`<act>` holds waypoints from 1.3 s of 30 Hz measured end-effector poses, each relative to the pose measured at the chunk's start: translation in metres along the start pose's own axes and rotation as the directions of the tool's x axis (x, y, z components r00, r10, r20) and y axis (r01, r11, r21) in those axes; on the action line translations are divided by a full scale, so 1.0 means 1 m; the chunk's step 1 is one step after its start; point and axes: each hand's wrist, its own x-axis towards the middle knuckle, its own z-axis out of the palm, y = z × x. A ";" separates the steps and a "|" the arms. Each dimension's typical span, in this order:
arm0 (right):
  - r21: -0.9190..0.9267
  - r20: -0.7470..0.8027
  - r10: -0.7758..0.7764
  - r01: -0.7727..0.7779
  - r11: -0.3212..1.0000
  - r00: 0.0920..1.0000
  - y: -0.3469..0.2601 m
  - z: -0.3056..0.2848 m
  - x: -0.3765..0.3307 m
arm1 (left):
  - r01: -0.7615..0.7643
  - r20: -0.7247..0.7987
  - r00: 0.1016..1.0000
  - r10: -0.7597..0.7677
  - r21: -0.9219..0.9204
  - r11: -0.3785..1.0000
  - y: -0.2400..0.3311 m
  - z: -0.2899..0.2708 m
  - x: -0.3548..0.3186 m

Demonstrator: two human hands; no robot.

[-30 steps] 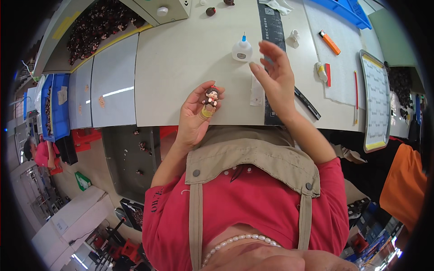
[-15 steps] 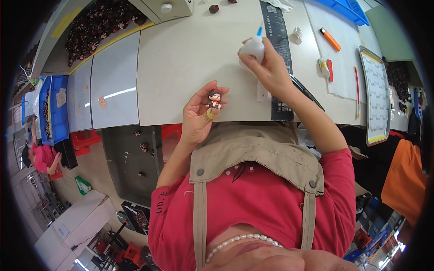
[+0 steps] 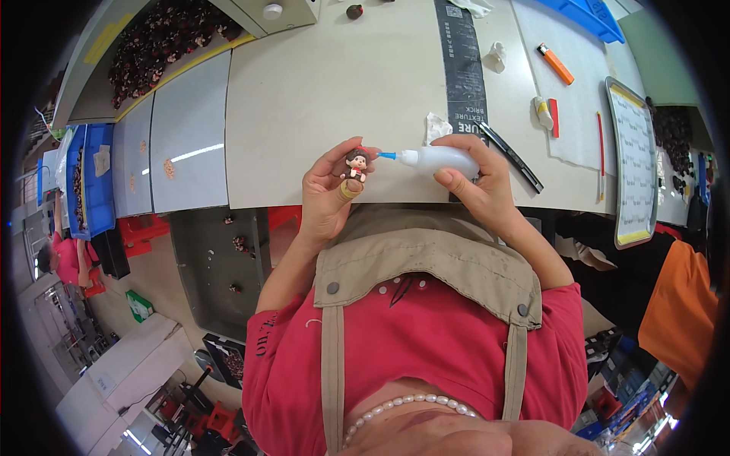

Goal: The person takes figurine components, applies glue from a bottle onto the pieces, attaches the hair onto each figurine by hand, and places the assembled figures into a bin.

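Observation:
Between the thumb and fingers of my left hand (image 3: 327,190) is a small figurine (image 3: 355,165) with a dark brown head, a pale face and a bit of red on top. A yellow band wraps my left thumb. My right hand (image 3: 487,178) grips a white squeeze bottle (image 3: 439,161), held sideways. Its blue nozzle (image 3: 387,155) points left, with the tip at or very close to the figurine's head; I cannot tell if they touch. Both hands are over the front edge of the pale worktable (image 3: 304,91).
A dark strip (image 3: 461,68) crosses the table, with a black utility knife (image 3: 513,158) beside it. Farther right are an orange lighter (image 3: 556,64), a thin red brush (image 3: 601,156) and a metal-rimmed tray (image 3: 633,167). Many dark pieces (image 3: 163,53) fill a bin at far left. A grey tub (image 3: 217,266) stands below.
My right hand has come down and toward the left hand, turning the bottle from nozzle-up to sideways, its tip now by the figurine. My left hand has shifted slightly left.

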 end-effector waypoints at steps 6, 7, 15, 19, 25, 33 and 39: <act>0.033 -0.063 0.055 -0.053 0.998 0.997 0.002 0.000 -0.008 | -0.005 -0.011 1.000 0.005 0.050 0.999 -0.001 0.001 -0.003; 0.034 -0.063 0.051 -0.049 0.998 0.997 0.003 0.001 -0.008 | -0.010 -0.003 1.000 0.010 0.044 0.999 -0.001 0.001 -0.002; -0.043 -0.116 -0.014 0.010 0.999 0.993 0.009 0.001 -0.008 | -0.006 0.000 1.000 0.006 0.062 0.998 -0.003 0.002 -0.002; -0.035 -0.120 -0.003 -0.001 0.999 0.993 0.008 0.003 -0.007 | 0.007 -0.015 1.000 -0.006 0.055 0.998 -0.002 0.003 -0.003; -0.029 -0.114 -0.003 -0.001 1.000 0.993 0.008 0.003 -0.006 | -0.005 -0.005 1.000 0.005 0.067 0.998 -0.002 0.003 -0.001; -0.026 -0.112 0.000 -0.003 1.000 0.994 0.009 0.004 -0.006 | 0.063 -0.055 0.997 -0.058 0.111 0.992 0.001 0.005 -0.003; -0.039 -0.124 0.001 -0.006 0.999 0.992 0.010 0.004 -0.006 | 0.065 -0.053 0.997 -0.059 0.108 0.992 0.001 0.005 -0.002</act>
